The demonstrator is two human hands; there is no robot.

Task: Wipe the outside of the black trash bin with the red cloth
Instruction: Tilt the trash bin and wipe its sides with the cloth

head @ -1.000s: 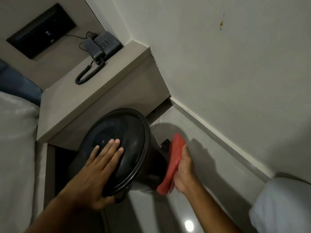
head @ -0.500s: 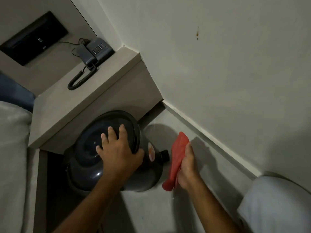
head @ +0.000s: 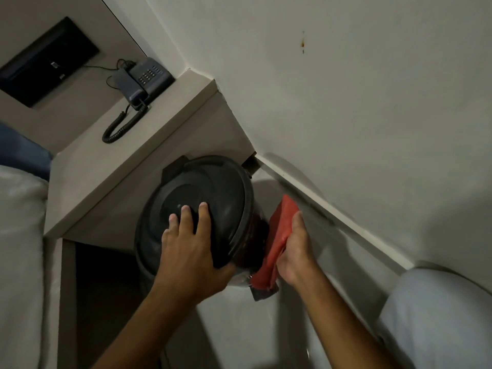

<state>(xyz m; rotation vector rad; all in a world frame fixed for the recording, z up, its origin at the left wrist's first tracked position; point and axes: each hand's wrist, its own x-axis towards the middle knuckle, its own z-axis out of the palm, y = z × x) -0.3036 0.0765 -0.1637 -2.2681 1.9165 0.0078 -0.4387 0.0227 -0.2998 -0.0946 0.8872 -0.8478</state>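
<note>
The trash bin (head: pixel 207 198) was plain black, and the cloth (head: pixel 279 235) a solid red. The table (head: pixel 119 166) was plain beige, its telephone (head: pixel 149 75) dark slate-grey with a black coiled cord (head: pixel 119 129). The off-white wall (head: pixel 372 102) bore one small orange-brown stain (head: pixel 303 44).

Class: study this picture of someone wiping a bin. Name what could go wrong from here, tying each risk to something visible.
1. The black trash bin looks tilted, steadied only by the left hand on its lid; if that grip slips, it may topple.
2. The red cloth, held by the right hand, hangs low beside the bin and could snag there.
3. The bin sits close to the shelf, so that side may go unwiped.
</note>
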